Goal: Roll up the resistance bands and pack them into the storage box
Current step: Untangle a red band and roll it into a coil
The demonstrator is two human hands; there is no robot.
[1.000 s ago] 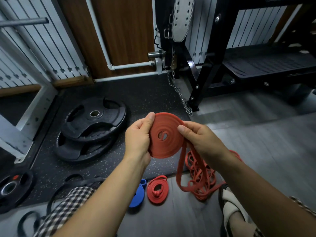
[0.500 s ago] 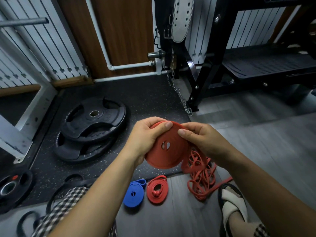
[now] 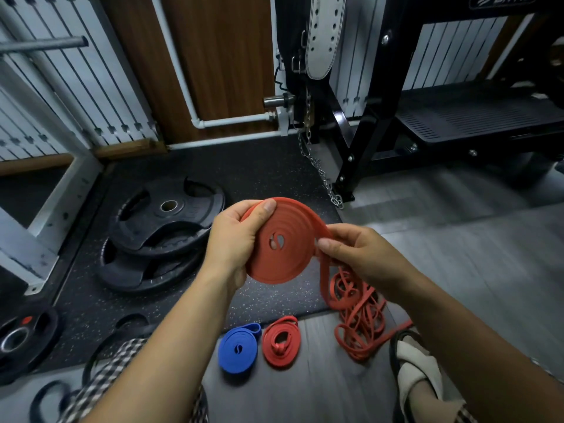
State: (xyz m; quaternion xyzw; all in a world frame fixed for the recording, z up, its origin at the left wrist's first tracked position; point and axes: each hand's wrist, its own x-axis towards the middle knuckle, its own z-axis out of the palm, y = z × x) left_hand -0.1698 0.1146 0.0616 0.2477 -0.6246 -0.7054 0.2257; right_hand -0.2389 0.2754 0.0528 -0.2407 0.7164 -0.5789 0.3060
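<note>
Rolling is the step in hand. The left hand grips the red coil, raised above the floor, thumb over its rim. The right hand pinches the band where it leaves the coil. Plenty of loose band lies heaped below (a blue roll and a red roll sit finished beside it). The next move probably calls for feeding slack and turning the coil, wraps kept flat. No storage box shows.

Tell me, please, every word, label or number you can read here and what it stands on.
Nothing reads clearly.
Badge on the black rack: white lettering, cut off at the picture's top edge and blurred, unreadable.
Top weight plate: faint raised lettering, too blurred.
Small plate: red mark, too small to read.
</note>
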